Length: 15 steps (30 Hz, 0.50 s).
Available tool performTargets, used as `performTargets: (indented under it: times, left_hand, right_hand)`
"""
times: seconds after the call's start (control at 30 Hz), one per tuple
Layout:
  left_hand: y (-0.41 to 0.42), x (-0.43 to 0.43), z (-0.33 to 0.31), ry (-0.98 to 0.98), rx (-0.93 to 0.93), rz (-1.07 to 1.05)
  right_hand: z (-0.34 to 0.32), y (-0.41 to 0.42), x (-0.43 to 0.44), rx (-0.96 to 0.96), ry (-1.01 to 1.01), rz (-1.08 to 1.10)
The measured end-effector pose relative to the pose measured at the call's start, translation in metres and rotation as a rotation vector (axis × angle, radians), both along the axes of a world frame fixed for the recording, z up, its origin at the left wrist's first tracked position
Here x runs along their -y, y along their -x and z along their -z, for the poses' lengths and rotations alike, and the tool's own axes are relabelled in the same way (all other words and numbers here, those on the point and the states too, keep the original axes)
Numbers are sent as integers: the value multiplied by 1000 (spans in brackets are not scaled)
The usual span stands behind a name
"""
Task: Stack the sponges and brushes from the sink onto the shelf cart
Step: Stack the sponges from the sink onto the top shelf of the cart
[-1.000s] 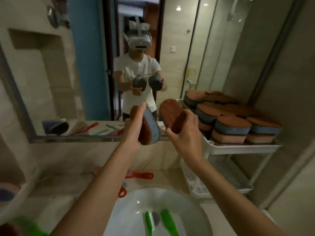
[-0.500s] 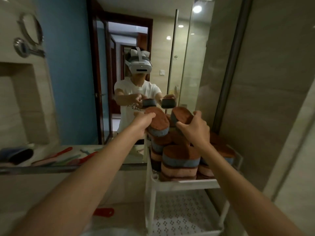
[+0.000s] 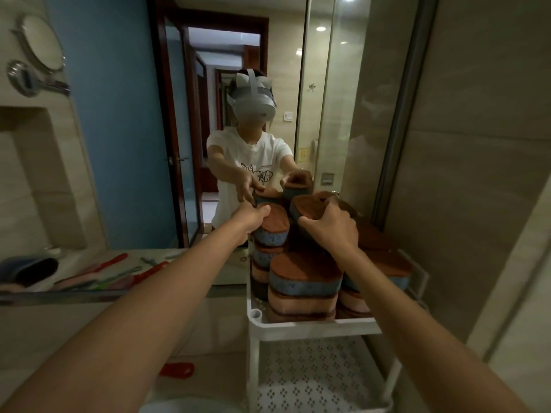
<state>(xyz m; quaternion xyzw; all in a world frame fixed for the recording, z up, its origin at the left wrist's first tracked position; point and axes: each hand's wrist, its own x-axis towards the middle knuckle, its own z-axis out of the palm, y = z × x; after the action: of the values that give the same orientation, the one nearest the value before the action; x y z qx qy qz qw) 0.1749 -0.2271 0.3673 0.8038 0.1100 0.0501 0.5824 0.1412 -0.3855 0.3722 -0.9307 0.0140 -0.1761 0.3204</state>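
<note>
My left hand grips a brown-topped blue sponge that sits on top of the back left stack on the white shelf cart. My right hand holds a second brown-and-blue sponge, tilted, above the stacks at the back middle of the cart's top shelf. Several stacks of brown, blue and pink sponges fill that top shelf. The sink's white rim shows at the bottom edge.
A red brush lies on the counter left of the cart. The cart's perforated lower shelf is bare. A wall mirror behind the counter reflects brushes and the person. A tiled wall stands close on the right.
Both hands moved forward and down over the cart's top shelf. The left sponge now rests on the back left stack. The view came closer to the cart.
</note>
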Motion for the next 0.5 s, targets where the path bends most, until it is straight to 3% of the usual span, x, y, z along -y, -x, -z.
performTargets:
  times: [0.3,0.5]
  left_hand:
    - [-10,-1,5,-33,6,31]
    - [-8,3,5,-369,-6,-14]
  right_hand:
    - [3,-1,-3,-19,9,12]
    - [6,-2,-2,-13,17,24]
